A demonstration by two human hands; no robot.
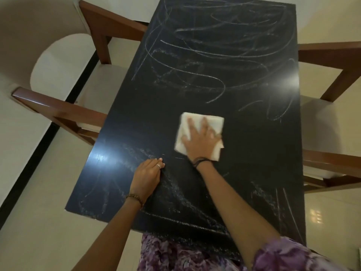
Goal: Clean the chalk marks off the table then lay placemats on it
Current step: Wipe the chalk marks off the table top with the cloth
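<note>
Right hand (201, 142) flat, fingers spread on soft white cloth (197, 122) (limp, press its middle), left hand (146, 176) curled, empty, on table (254, 153)

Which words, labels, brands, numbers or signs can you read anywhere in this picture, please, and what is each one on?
None: no readable text in this view.
The chalk marks on the table are scribbles and loops, not letters or numbers.
The cloth under the right hand is plain white, with no label showing.
The ring on the left hand is too small to show any marking.
</note>
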